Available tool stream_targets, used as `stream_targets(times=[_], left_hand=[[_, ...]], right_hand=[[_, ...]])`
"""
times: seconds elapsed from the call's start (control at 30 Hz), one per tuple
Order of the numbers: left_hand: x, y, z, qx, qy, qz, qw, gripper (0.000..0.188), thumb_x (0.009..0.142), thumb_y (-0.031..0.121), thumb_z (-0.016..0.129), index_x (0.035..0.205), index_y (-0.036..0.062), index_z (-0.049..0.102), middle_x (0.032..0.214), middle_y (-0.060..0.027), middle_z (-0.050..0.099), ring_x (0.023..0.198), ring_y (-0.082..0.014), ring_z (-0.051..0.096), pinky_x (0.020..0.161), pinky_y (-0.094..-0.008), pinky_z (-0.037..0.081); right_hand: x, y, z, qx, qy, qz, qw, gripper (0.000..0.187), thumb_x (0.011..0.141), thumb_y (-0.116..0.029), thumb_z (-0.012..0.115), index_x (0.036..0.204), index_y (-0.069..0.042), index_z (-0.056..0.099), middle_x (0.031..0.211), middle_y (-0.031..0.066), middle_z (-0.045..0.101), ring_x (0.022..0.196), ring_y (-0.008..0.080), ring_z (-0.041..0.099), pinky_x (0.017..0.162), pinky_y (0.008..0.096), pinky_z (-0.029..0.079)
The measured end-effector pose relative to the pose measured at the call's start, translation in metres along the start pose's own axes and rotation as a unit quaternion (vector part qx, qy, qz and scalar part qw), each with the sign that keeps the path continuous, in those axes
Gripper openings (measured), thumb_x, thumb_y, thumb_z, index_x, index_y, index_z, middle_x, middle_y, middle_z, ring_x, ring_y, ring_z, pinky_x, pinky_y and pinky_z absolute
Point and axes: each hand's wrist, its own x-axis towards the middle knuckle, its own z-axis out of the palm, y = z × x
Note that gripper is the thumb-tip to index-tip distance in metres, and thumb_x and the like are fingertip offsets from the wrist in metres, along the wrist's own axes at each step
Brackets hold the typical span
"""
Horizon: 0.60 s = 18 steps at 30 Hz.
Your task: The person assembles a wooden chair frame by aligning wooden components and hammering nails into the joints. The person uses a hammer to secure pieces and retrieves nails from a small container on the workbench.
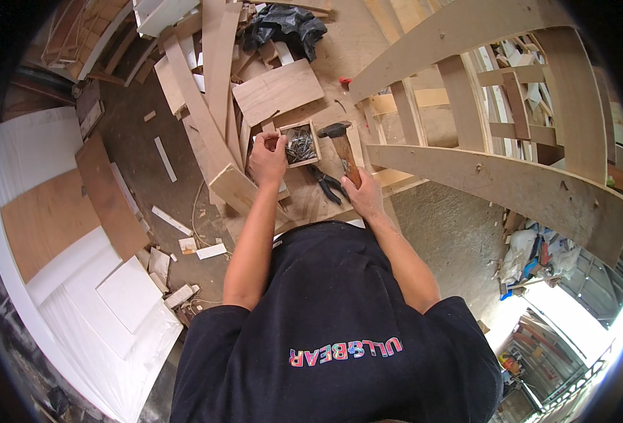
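Observation:
My right hand (365, 193) is wrapped round the wooden handle of a hammer (344, 149), whose dark metal head points up and to the left. My left hand (268, 158) is closed at the left edge of a small wooden box (318, 143). Its thumb and fingers are pinched together, and what lies between them, if anything, is too small to make out. Loose nails (300, 145) fill much of the box. Just below it, between my two hands, lie dark-handled pliers (326, 185) on the wooden work surface.
A plywood piece (277, 92) lies beyond the box, with long boards (217, 63) to its left and a black plastic bag (285, 28) behind. A large curved wooden frame (495, 173) stands at the right. White-wrapped panels (79, 282) and floor offcuts are on the left.

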Motion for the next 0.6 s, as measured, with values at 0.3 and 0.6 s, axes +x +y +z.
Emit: stream_targets(times=[0.3, 0.6], left_hand=[[0.013, 0.008, 0.01, 0.2, 0.019, 0.282, 0.938, 0.023, 0.086, 0.01, 0.077, 0.108, 0.0069, 0.069, 0.094, -0.0143, 0.073, 0.093, -0.0331, 0.071, 0.08, -0.0447, 0.057], [0.019, 0.025, 0.017, 0.27, -0.005, 0.217, 0.938, 0.023, 0.085, 0.011, 0.076, 0.107, 0.0069, 0.07, 0.088, -0.0146, 0.073, 0.093, -0.033, 0.07, 0.081, -0.0447, 0.057]], right_hand=[[-0.002, 0.0, -0.004, 0.007, 0.007, 0.0, 1.0, 0.037, 0.093, -0.03, 0.071, 0.108, 0.003, 0.066, 0.091, 0.0262, 0.071, 0.09, 0.0456, 0.069, 0.079, 0.0495, 0.053], [-0.003, 0.004, -0.004, 0.003, 0.01, -0.001, 1.0, 0.037, 0.093, -0.03, 0.07, 0.111, 0.003, 0.066, 0.096, 0.0262, 0.071, 0.095, 0.0444, 0.069, 0.083, 0.0496, 0.052]])
